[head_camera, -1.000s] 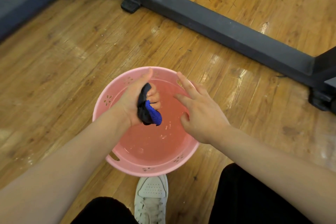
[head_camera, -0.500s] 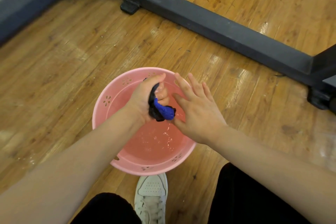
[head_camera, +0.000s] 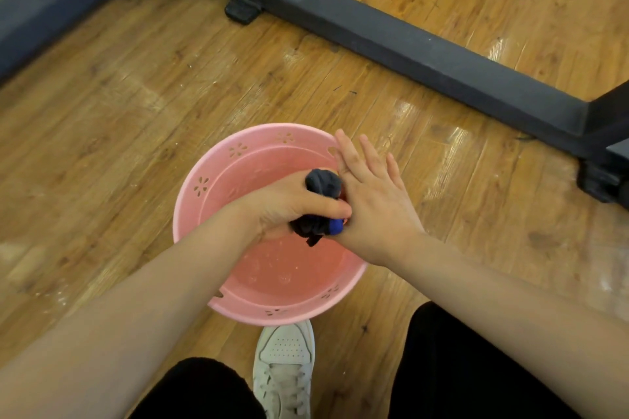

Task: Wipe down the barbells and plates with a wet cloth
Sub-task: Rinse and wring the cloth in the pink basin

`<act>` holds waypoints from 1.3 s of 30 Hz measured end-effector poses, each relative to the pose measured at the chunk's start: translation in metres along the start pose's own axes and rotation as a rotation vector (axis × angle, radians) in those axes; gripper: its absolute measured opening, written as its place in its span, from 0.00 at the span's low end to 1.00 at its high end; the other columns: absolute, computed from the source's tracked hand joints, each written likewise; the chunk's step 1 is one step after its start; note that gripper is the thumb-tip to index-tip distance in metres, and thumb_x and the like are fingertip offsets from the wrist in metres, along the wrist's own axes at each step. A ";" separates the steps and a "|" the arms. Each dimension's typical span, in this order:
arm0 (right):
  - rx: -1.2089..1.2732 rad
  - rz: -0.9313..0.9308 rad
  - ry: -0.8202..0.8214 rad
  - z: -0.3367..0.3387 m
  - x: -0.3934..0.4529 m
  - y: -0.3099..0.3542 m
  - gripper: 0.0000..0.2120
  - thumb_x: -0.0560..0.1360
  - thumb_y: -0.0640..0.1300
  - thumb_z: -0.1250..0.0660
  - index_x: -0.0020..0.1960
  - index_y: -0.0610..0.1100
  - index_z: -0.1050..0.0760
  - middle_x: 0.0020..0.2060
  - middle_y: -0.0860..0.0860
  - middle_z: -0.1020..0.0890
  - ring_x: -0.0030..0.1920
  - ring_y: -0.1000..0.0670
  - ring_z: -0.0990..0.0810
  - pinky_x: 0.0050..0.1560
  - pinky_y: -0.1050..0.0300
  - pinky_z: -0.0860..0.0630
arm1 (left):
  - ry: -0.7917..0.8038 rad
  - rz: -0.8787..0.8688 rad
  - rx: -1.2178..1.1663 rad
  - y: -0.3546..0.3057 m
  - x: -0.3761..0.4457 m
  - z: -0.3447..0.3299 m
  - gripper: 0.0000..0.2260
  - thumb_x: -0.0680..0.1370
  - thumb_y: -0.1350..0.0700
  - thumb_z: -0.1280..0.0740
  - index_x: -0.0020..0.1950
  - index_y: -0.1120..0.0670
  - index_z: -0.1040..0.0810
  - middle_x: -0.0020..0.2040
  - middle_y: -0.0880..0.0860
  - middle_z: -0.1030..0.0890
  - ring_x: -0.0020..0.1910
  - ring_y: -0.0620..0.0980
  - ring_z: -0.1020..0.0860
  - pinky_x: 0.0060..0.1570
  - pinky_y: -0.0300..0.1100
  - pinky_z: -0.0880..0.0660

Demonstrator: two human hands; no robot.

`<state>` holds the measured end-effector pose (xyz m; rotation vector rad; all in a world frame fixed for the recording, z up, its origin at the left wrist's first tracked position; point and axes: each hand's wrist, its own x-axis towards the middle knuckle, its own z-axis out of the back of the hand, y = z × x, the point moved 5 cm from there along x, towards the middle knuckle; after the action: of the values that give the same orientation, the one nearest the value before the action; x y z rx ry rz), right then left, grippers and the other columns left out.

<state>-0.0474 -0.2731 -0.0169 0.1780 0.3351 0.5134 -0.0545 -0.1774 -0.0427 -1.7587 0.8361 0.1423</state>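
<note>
Nearest the camera, two knees in black trousers (head_camera: 452, 360) frame a white lace-up sneaker (head_camera: 284, 371) whose toe sits just at the near rim of a pink plastic basin (head_camera: 190, 211) standing on the wooden floor (head_camera: 119, 95). Both bare forearms reach in from the lower corners and meet over the basin. The left hand (head_camera: 289, 206) is clenched around a dark cloth (head_camera: 323, 182) with a blue patch, its fingers and thumb curled tight so that a bunched black end sticks up above the fist and the blue part pokes out below the thumb. The right hand (head_camera: 371, 201) lies against the cloth from the right side, palm pressed to it, fingers straight and spread, pointing away over the far rim; it curls round nothing. The cloth is held above the basin's inside, clear of the bottom, where a shallow wet sheen with small specks shows. The basin's rim carries little flower-shaped cutouts. Beyond it the floorboards gleam with light patches, and farther off a dark metal rack base (head_camera: 425, 48) runs diagonally across the floor, with a rubber foot (head_camera: 241, 8) under its upright post.
</note>
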 end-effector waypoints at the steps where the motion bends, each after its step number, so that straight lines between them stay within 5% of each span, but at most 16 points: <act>1: -0.010 -0.006 0.013 -0.001 0.000 -0.001 0.42 0.73 0.57 0.38 0.78 0.43 0.55 0.75 0.55 0.68 0.75 0.49 0.68 0.74 0.45 0.63 | -0.011 0.009 0.111 0.000 -0.001 0.002 0.10 0.66 0.69 0.31 0.40 0.59 0.30 0.30 0.52 0.26 0.30 0.45 0.25 0.30 0.36 0.27; 4: 0.044 -0.009 0.012 0.000 0.001 0.000 0.41 0.74 0.59 0.39 0.78 0.42 0.52 0.75 0.56 0.67 0.75 0.50 0.66 0.75 0.46 0.61 | -0.125 -0.072 0.195 -0.001 -0.003 0.006 0.08 0.61 0.67 0.37 0.37 0.58 0.30 0.28 0.49 0.26 0.28 0.45 0.28 0.29 0.36 0.30; 8: 0.041 -0.008 0.002 -0.003 0.002 -0.001 0.44 0.74 0.61 0.38 0.78 0.44 0.59 0.75 0.57 0.67 0.76 0.50 0.63 0.75 0.49 0.58 | -0.348 -0.188 -0.212 0.003 -0.005 0.027 0.10 0.58 0.69 0.45 0.34 0.58 0.30 0.29 0.52 0.24 0.28 0.47 0.24 0.29 0.36 0.26; 12: 0.034 0.002 -0.009 -0.004 0.002 -0.002 0.41 0.76 0.53 0.37 0.78 0.44 0.58 0.75 0.56 0.67 0.76 0.49 0.61 0.76 0.52 0.56 | -0.345 -0.153 -0.440 0.001 -0.011 0.035 0.12 0.64 0.70 0.51 0.32 0.56 0.32 0.25 0.50 0.31 0.21 0.45 0.31 0.22 0.30 0.34; 16: 0.047 0.010 -0.004 -0.004 0.002 -0.001 0.39 0.76 0.50 0.38 0.78 0.44 0.56 0.75 0.56 0.67 0.76 0.49 0.60 0.75 0.53 0.55 | -0.188 -0.167 -0.515 -0.002 -0.010 0.030 0.06 0.50 0.61 0.37 0.25 0.54 0.27 0.23 0.50 0.33 0.18 0.44 0.35 0.22 0.27 0.35; 22: 0.043 0.003 0.009 -0.006 0.003 -0.002 0.37 0.76 0.50 0.38 0.78 0.44 0.54 0.74 0.56 0.68 0.76 0.49 0.59 0.75 0.53 0.52 | -0.039 -0.146 -0.590 0.000 -0.006 0.031 0.16 0.44 0.59 0.25 0.28 0.55 0.24 0.24 0.49 0.32 0.18 0.43 0.35 0.19 0.27 0.37; 25: 0.038 0.006 0.003 -0.007 0.003 -0.002 0.36 0.76 0.50 0.39 0.78 0.45 0.52 0.75 0.56 0.67 0.76 0.48 0.58 0.75 0.53 0.51 | -0.125 -0.081 -0.541 0.000 -0.005 0.031 0.15 0.56 0.45 0.26 0.28 0.54 0.25 0.23 0.48 0.33 0.17 0.43 0.36 0.20 0.26 0.40; 28: 0.041 0.004 0.001 -0.007 0.003 -0.002 0.35 0.76 0.50 0.38 0.78 0.45 0.50 0.75 0.56 0.67 0.76 0.49 0.57 0.75 0.53 0.48 | -0.263 -0.007 -0.441 0.002 -0.005 0.028 0.24 0.68 0.33 0.41 0.26 0.53 0.33 0.22 0.48 0.37 0.17 0.44 0.39 0.20 0.26 0.44; 34: 0.053 0.001 -0.009 -0.006 0.003 -0.002 0.34 0.75 0.48 0.37 0.77 0.46 0.46 0.75 0.56 0.66 0.76 0.48 0.55 0.74 0.51 0.45 | -0.431 0.007 -0.329 0.010 -0.004 0.024 0.22 0.80 0.45 0.41 0.29 0.53 0.41 0.22 0.50 0.39 0.18 0.47 0.41 0.19 0.30 0.43; 39: 0.064 -0.005 -0.018 -0.007 0.004 -0.002 0.33 0.74 0.48 0.38 0.77 0.46 0.44 0.75 0.57 0.65 0.76 0.48 0.53 0.73 0.49 0.42 | -0.391 -0.007 -0.354 0.006 -0.006 0.017 0.25 0.81 0.50 0.43 0.23 0.53 0.38 0.21 0.50 0.39 0.17 0.47 0.40 0.20 0.29 0.42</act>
<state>-0.0457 -0.2726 -0.0253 0.2434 0.3343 0.4957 -0.0571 -0.1600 -0.0504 -1.9717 0.5394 0.6413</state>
